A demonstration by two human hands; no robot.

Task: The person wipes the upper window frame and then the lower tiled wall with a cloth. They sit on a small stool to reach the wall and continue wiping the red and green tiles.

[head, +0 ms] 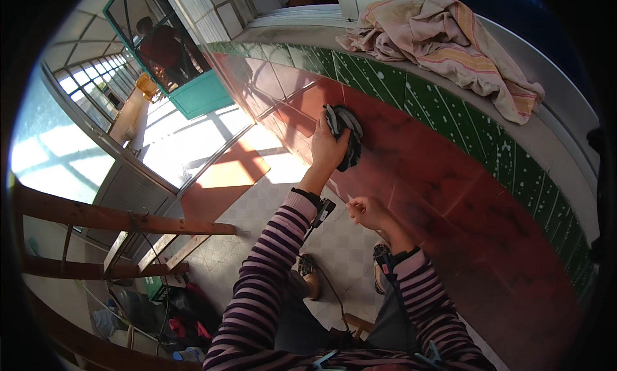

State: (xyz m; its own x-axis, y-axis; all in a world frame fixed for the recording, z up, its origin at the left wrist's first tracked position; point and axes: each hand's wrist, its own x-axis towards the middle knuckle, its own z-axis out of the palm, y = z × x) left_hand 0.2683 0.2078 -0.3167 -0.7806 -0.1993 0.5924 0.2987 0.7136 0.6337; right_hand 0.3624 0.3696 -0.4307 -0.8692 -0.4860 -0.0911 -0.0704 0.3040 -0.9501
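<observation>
My left hand (pixel 328 142) grips a bunched dark and light grey cloth (pixel 354 123) up against the red tiled wall (pixel 429 173). Lower down, my right hand (pixel 373 213) is held close to the same wall with its fingers curled. A small pale tip shows at those fingertips; whether it is a held object cannot be made out. Above the red tiles runs a band of green tiles (pixel 371 74) with white spots and streaks.
A crumpled striped towel (pixel 448 43) lies on the window sill (pixel 299 37). To the left are a wooden ladder (pixel 120 219) and bags (pixel 140 306) on the floor. A green-framed door (pixel 202 94) stands ajar, with a person (pixel 164 48) behind it. A cable (pixel 332 289) hangs between my legs.
</observation>
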